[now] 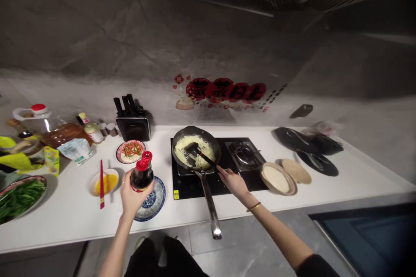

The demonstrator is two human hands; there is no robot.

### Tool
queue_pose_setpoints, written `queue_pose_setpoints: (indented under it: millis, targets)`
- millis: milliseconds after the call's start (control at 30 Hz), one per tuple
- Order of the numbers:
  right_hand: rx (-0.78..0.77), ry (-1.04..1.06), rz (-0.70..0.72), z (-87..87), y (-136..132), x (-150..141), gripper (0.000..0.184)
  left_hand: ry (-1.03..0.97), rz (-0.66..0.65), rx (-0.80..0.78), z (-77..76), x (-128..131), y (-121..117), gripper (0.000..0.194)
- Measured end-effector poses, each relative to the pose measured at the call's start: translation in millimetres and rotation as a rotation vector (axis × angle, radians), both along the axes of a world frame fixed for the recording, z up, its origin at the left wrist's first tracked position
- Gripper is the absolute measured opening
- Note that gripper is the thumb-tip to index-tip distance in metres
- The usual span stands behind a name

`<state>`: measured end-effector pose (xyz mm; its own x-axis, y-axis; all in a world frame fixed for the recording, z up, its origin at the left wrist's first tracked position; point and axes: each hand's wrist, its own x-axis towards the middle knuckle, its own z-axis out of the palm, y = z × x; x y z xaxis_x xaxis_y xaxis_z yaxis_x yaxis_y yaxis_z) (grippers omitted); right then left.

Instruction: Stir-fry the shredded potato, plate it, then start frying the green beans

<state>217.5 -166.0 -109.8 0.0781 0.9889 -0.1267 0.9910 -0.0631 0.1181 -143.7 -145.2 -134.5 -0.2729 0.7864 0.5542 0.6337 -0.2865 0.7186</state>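
My left hand (pixel 131 192) is wrapped round a dark sauce bottle (pixel 142 178) whose red cap stands open, above a blue-and-white plate (pixel 156 199). My right hand (pixel 233 181) grips the handle of a black spatula (pixel 205 156). The spatula's head rests among pale yellow shreds (pixel 185 143) in a wok (pixel 213 140) on the left burner. The wok's long metal handle (pixel 211 212) points toward me, past the counter's front edge. The lower part of the bottle is hidden by my fingers.
Left of the bottle stand a bowl of beaten egg (pixel 112 181) with red chopsticks (pixel 102 186) across it, and a plate of chopped garlic and chilli (pixel 130 150). Greens (pixel 19 199) lie far left, a knife block (pixel 133 127) behind. Right are a second burner (pixel 244 155), a bowl (pixel 277 177) and lids (pixel 316 162).
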Motion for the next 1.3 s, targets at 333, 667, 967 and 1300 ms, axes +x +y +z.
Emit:
queue_pose_setpoints:
  millis: [333, 667, 967, 1300]
  targets:
    - [-0.109, 0.087, 0.078, 92.1, 9, 59, 0.042, 0.100, -0.024, -0.037, -3.0, 7, -12, 0.054]
    - [-0.038, 0.083, 0.100, 62.6, 70, -21, 0.039, 0.134, -0.113, -0.094, -11.5, 18, 1, 0.054]
    - [-0.238, -0.033, 0.101, 146.8, 4, 16, 0.034, 0.138, -0.159, -0.136, -16.7, 18, 11, 0.054]
    - [-0.106, -0.100, 0.026, 71.7, 62, -7, 0.042, 0.168, -0.206, -0.131, -13.4, 22, 15, 0.055]
